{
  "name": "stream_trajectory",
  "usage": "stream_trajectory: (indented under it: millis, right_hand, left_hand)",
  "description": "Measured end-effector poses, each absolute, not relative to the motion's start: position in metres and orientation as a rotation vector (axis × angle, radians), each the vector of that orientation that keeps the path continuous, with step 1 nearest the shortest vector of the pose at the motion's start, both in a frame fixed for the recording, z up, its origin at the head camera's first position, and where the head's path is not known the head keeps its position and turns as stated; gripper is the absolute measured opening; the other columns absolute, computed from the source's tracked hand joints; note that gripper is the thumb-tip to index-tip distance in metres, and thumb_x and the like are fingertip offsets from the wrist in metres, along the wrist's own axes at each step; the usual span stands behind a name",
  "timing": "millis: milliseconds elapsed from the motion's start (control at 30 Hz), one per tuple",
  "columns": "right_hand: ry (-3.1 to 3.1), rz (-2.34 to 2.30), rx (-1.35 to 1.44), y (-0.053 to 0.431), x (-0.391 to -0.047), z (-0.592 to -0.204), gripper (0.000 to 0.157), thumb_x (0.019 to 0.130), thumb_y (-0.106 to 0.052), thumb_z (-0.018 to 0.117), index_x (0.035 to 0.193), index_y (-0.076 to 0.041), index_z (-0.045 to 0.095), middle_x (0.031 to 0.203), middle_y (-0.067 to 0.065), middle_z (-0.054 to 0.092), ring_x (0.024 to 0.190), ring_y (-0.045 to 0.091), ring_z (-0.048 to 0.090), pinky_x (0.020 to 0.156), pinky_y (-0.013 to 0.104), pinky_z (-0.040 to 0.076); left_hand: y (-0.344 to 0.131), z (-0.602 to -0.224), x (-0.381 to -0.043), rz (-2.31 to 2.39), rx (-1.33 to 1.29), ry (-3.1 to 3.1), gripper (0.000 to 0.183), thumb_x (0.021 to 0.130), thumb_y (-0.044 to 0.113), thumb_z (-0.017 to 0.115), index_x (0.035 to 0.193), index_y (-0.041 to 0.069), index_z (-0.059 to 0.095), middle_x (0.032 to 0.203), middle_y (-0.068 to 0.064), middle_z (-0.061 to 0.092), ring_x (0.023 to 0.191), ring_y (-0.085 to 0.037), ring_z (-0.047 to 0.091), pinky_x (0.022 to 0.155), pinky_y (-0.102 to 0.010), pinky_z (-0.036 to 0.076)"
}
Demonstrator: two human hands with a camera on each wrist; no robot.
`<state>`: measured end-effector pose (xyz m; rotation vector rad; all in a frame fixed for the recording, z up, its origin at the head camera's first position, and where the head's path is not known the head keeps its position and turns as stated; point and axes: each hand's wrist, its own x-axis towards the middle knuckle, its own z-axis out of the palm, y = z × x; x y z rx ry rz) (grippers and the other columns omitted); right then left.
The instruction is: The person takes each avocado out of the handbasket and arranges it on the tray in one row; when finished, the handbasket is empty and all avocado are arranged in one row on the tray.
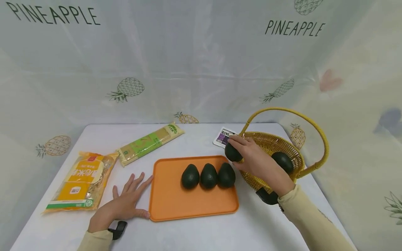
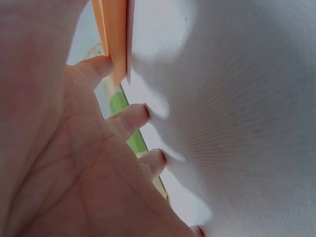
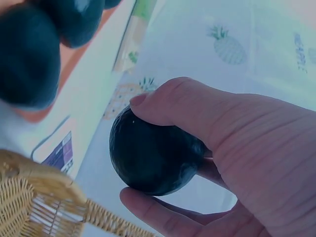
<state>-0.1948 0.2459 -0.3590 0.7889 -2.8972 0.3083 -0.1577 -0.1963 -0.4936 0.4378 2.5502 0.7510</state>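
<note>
My right hand [image 1: 255,158] holds a dark green avocado [image 1: 232,152] between thumb and fingers, over the left rim of a yellow wicker basket [image 1: 263,139]. In the right wrist view the held avocado [image 3: 155,150] shows its rounded end. Another avocado [image 1: 282,162] lies in the basket, partly behind my right wrist. Three avocados stand side by side on the orange tray [image 1: 169,202]: a left one [image 1: 190,176], a middle one [image 1: 208,176] and a right one [image 1: 226,175]. My left hand [image 1: 125,201] spreads its fingers on the table, thumb and index finger at the tray's left edge.
An orange-and-clear food bag [image 1: 80,181] lies at the left. Behind the tray is a long green-and-yellow packet [image 1: 150,143]. A white and purple card [image 1: 222,136] lies beside the basket, whose tall handle [image 1: 325,139] arches up at the right.
</note>
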Motion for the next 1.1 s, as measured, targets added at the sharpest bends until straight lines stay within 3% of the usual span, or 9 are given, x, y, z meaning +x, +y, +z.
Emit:
stream_trajectory:
  millis: [100, 333, 567, 1100]
  right_hand:
    - [-2.889, 0.286, 0.812, 0.240, -0.193, -0.358, 0.072, 0.085, -0.008, 0.090, 0.148, 0.005, 0.058, 0.154, 0.024, 0.057, 0.131, 0.044, 0.066, 0.112, 0.066, 0.051]
    - [-2.915, 0.331, 0.809, 0.225, -0.190, -0.361, 0.073, 0.085, -0.008, 0.088, 0.151, 0.001, 0.057, 0.156, 0.022, 0.056, 0.128, 0.052, 0.064, 0.108, 0.062, 0.056]
    - [-2.897, 0.351, 0.873, 0.213, -0.190, -0.367, 0.074, 0.084, -0.011, 0.091, 0.149, 0.002, 0.058, 0.157, 0.021, 0.056, 0.128, 0.049, 0.064, 0.102, 0.054, 0.061]
    - [-2.883, 0.325, 0.993, 0.184, -0.187, -0.369, 0.075, 0.086, -0.016, 0.091, 0.151, -0.001, 0.057, 0.159, 0.018, 0.055, 0.126, 0.044, 0.067, 0.102, 0.052, 0.062]
  left_hand:
    - [-0.196, -0.494, -0.158, 0.758, 0.441, 2.550, 0.132, 0.066, 0.059, 0.093, 0.172, 0.024, 0.022, 0.180, -0.025, 0.003, 0.161, -0.060, -0.012, 0.105, -0.094, -0.020]
    - [-0.197, -0.495, -0.157, 0.749, 0.442, 2.564, 0.133, 0.066, 0.060, 0.093, 0.172, 0.024, 0.021, 0.180, -0.025, 0.003, 0.161, -0.060, -0.011, 0.106, -0.094, -0.018]
    - [-0.196, -0.497, -0.158, 0.747, 0.445, 2.572, 0.133, 0.065, 0.060, 0.093, 0.172, 0.025, 0.022, 0.180, -0.025, 0.004, 0.160, -0.061, -0.010, 0.105, -0.094, -0.020]
    - [-0.197, -0.497, -0.156, 0.753, 0.452, 2.588, 0.132, 0.065, 0.060, 0.093, 0.171, 0.025, 0.023, 0.180, -0.024, 0.006, 0.161, -0.060, -0.008, 0.106, -0.095, -0.017]
